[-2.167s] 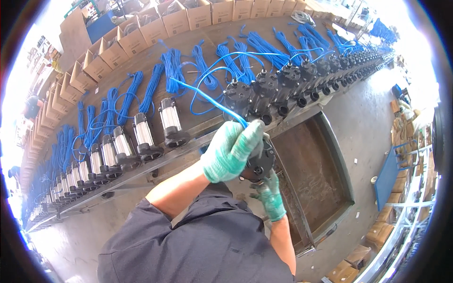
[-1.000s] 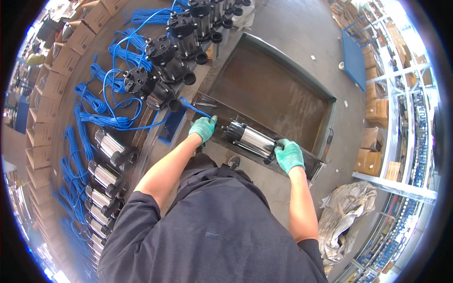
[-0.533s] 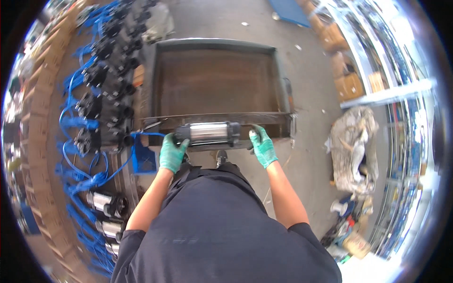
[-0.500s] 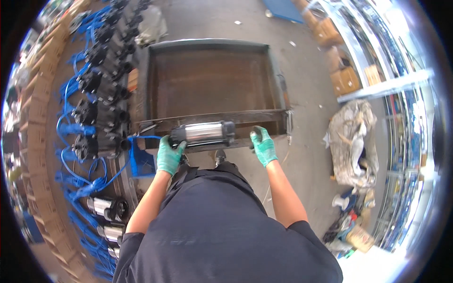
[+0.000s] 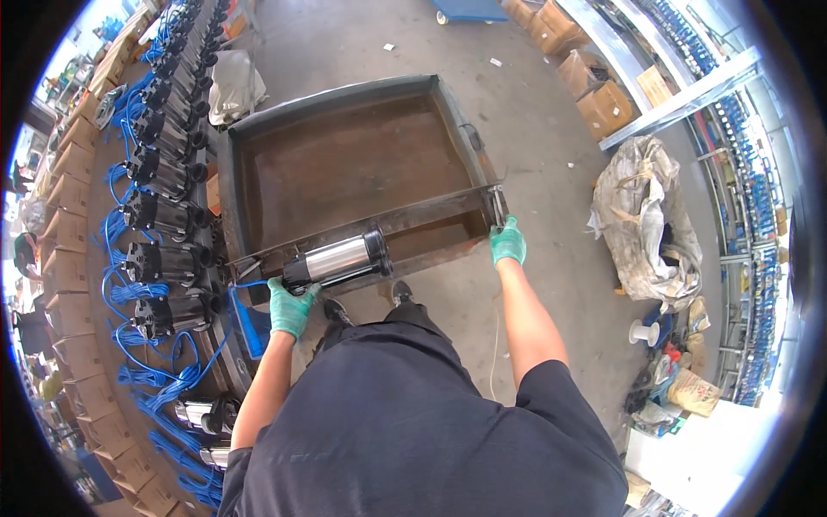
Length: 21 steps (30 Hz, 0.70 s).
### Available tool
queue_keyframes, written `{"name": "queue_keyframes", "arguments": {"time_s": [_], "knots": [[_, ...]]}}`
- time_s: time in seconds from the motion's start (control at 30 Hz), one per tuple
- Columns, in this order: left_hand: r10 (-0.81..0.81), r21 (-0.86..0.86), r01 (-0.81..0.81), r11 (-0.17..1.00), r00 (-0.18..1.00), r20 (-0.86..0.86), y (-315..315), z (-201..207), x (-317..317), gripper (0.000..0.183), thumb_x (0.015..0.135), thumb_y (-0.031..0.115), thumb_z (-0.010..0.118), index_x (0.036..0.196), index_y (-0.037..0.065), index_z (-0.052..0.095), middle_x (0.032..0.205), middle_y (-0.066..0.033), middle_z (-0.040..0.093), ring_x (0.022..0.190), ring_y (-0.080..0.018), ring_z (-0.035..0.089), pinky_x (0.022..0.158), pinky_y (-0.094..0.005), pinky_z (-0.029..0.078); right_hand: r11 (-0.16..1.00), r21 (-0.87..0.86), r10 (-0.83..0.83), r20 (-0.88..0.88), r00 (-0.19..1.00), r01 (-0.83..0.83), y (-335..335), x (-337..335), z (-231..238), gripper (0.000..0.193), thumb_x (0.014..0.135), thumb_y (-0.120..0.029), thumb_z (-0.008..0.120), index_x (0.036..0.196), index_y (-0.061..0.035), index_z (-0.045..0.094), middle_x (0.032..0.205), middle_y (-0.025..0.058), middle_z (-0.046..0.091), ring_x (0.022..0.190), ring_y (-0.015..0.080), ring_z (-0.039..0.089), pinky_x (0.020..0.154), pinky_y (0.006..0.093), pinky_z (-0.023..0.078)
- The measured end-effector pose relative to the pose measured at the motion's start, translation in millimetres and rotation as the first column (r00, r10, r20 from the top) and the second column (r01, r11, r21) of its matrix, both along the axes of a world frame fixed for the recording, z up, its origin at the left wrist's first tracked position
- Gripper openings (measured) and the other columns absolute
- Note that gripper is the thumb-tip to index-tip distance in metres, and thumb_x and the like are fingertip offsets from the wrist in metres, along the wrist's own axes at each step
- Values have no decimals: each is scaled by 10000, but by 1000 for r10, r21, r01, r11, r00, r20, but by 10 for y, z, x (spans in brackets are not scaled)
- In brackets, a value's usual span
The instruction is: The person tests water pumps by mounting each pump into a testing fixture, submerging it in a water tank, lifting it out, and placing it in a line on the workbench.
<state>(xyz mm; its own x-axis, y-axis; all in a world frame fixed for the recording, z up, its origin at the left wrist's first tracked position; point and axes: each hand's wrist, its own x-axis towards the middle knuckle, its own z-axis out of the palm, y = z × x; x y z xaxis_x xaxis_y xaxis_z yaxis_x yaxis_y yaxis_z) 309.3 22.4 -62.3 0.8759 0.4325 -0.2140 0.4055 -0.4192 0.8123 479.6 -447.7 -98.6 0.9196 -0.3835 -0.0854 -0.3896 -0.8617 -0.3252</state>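
Note:
A submersible pump (image 5: 334, 259), a silver cylinder with black ends, lies tilted along the front ledge of a metal tank (image 5: 332, 102). My left hand (image 5: 291, 308), in a green glove, is closed around the pump's black left end. A blue cable (image 5: 252, 284) runs off from that end. My right hand (image 5: 508, 243), gloved too, is at the tank's front right corner, beside a slim metal tool (image 5: 497, 209). Its fingers are closed there, but what they hold is hidden. Brownish water seems to fill the tank.
Black and silver pumps (image 5: 168, 215) with coiled blue cables stand in a long row on the left, beside cardboard boxes (image 5: 69, 323). To the right are a large crumpled sack (image 5: 642, 224), a white spool (image 5: 643, 333), more cartons (image 5: 605, 110) and shelving (image 5: 680, 102). A blue cart (image 5: 469, 10) stands far off.
My right hand has moved rightward from beside the pump to the tank's corner, and its fingers have closed. My left hand stays at the pump's end. The view has turned.

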Motion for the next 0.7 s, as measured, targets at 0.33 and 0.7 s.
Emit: {"name": "queue_keyframes", "arguments": {"time_s": [0.33,0.7], "knots": [[24,3,-24,1000,1000,15,-26,-9,7,739,817,203,898,1316,-34,407,1178,-172,634,1023,-239,610,958,-358,498,421,903,127,35,991,-86,541,-458,456,175,1041,-171,616,1161,-54,666,811,19,652,683,113,646,616,271,525],[25,-66,-24,998,999,22,32,-112,3,751,837,196,881,1349,-32,382,1214,-169,609,1066,-232,588,992,-350,480,462,764,560,143,816,-451,1284,-432,403,161,1016,-82,629,1166,-52,680,881,-14,655,739,68,575,681,255,500]]}}
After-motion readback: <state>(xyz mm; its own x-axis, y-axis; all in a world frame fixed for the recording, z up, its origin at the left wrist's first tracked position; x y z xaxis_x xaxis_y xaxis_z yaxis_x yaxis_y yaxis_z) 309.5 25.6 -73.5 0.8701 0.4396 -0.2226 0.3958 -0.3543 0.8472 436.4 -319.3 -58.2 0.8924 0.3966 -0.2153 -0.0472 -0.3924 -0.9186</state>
